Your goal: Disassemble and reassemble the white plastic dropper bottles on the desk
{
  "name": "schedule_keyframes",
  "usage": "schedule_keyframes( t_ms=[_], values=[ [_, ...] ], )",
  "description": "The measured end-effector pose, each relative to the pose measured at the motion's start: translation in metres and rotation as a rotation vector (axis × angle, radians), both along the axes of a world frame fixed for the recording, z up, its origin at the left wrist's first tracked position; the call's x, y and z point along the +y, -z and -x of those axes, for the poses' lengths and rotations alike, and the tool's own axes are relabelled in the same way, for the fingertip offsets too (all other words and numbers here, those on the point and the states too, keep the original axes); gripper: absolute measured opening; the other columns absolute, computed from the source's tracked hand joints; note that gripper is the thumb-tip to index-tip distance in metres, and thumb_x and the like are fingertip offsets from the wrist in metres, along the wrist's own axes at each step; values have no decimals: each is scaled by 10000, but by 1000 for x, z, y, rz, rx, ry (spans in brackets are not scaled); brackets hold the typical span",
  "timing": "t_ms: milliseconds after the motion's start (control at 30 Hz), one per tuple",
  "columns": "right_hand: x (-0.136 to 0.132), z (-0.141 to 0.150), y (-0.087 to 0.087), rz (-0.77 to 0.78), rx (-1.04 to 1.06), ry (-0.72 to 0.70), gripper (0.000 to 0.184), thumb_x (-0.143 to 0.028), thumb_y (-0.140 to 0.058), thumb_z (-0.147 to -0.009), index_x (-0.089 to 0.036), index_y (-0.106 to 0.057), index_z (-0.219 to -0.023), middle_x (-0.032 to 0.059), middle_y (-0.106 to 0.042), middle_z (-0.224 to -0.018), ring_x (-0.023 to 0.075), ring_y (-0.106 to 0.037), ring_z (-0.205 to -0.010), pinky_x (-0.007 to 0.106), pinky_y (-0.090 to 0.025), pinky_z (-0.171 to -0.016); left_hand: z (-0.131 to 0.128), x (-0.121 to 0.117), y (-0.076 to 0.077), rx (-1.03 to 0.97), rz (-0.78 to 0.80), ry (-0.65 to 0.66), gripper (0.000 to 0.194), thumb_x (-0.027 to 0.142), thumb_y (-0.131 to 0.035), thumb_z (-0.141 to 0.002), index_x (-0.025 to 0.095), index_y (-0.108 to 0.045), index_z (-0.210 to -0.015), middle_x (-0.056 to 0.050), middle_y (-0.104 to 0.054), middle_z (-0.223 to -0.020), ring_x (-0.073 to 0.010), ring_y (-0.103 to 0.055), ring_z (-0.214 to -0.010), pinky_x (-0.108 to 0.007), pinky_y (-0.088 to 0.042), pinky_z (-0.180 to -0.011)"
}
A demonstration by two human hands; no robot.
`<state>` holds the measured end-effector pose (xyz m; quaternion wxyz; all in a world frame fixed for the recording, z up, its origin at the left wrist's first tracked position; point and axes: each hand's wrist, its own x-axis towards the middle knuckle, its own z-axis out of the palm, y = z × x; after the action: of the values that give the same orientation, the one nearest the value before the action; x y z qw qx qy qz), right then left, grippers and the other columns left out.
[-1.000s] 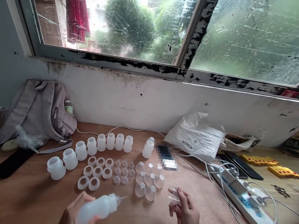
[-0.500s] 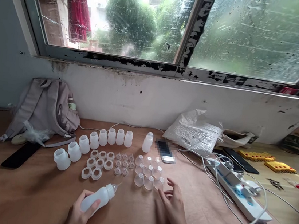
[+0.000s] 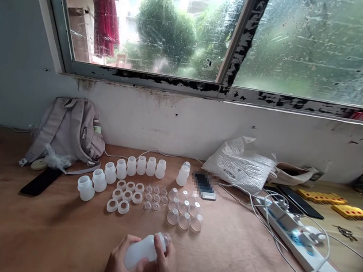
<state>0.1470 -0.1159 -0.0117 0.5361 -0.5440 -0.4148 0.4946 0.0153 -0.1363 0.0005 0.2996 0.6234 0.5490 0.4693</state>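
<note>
My left hand (image 3: 123,257) is wrapped around the white body of a baby bottle (image 3: 141,253), which lies tilted with its top toward the right. My right hand (image 3: 167,259) has thumb and fingers closed around the collar end of that bottle. A clear tip shows just past the fingers; the neck is partly hidden. Beyond the hands stand rows of clear dome caps (image 3: 184,221), small clear nipples (image 3: 147,205) and white collar rings (image 3: 123,207). Open white bottles (image 3: 86,188) form a curved line behind them. One capped bottle (image 3: 183,174) stands apart.
A grey backpack (image 3: 68,130) and a black phone (image 3: 39,183) are at the left. Another phone (image 3: 204,187) lies near a silver mailing bag (image 3: 240,164). At the right, a white power strip (image 3: 291,239) trails cables, with yellow parts (image 3: 322,197) behind it.
My right hand has moved left from beside the dome caps onto the bottle's collar end. My left hand and the bottle have shifted right in view, and the camera has turned slightly left.
</note>
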Motion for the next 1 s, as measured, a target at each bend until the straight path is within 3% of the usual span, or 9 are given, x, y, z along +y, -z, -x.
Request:
schedule_keyframes(
  t_ms=[133, 367, 467, 567, 633, 700, 767, 833, 1000],
  values=[
    [1, -8, -15, -47, -38, 15, 390, -501, -567, -682, -194, -372, -542, -55, -375, -470, 85, -381, -435, 195, -325, -410, 4, -3, 1, 184, -182, 224, 361, 283, -626, -632, 225, -517, -971, -36, -628, -845, -176, -613, -714, -231, -484, -613],
    [-9, -10, -20, -139, -32, 68, 378, -464, -538, -716, -195, -342, -537, -56, -335, -468, 80, -337, -433, 198, -274, -400, 2, -9, -24, 41, 30, 268, 257, 219, -636, -564, 202, -523, -795, 8, -595, -658, -128, -551, -553, -200, -419, -502],
    [-18, -7, -27, -190, -36, 72, 345, -430, -518, -747, -191, -359, -555, -55, -346, -473, 77, -335, -432, 196, -268, -399, 2, -12, -27, -231, 275, 345, 255, 322, -653, -557, 173, -519, -716, 18, -550, -573, -85, -466, -434, -183, -346, -399],
    [-23, -6, -38, -334, -120, -61, 291, -394, -551, -731, -178, -422, -585, -49, -373, -496, 78, -356, -451, 194, -284, -420, 2, -20, -13, -656, 597, 452, 371, 475, -570, -589, 139, -531, -741, 7, -527, -512, -45, -345, -320, -170, -218, -300],
    [-21, -8, -42, -418, -132, -204, 239, -395, -589, -695, -173, -510, -735, -28, -447, -589, 93, -415, -508, 198, -330, -455, 4, -26, -1, -831, 671, 372, 491, 535, -545, -582, 114, -547, -834, -9, -537, -499, -44, -327, -310, -167, -169, -286],
    [-14, -13, -41, -433, -114, -272, 380, -413, -622, -658, -192, -507, -945, -12, -481, -690, 106, -453, -553, 205, -366, -473, 9, -31, 7, -896, 660, 223, 546, 532, -569, -578, 106, -535, -919, -10, -539, -494, -50, -337, -320, -163, -154, -290],
    [-6, -19, -34, -390, -159, -226, 457, -422, -632, -652, -209, -479, -1027, -11, -478, -716, 103, -456, -546, 204, -375, -462, 17, -32, 7, -898, 602, 114, 541, 514, -580, -595, 111, -520, -951, 1, -531, -498, -48, -330, -324, -164, -169, -303],
    [0, -23, -25, -329, -230, -166, 371, -424, -612, -680, -202, -515, -961, -14, -481, -686, 95, -449, -522, 198, -370, -445, 27, -28, 1, -829, 517, 101, 477, 492, -571, -632, 125, -518, -931, 11, -524, -522, -46, -333, -345, -165, -211, -328],
    [6, -19, -8, -198, -19, -236, 305, -474, -530, -735, -185, -532, -834, -36, -484, -607, 61, -409, -403, 172, -306, -341, 38, -4, -9, -281, 363, 180, 300, 436, -596, -634, 162, -498, -706, 36, -467, -534, -73, -378, -404, -177, -258, -339]
  ],
)
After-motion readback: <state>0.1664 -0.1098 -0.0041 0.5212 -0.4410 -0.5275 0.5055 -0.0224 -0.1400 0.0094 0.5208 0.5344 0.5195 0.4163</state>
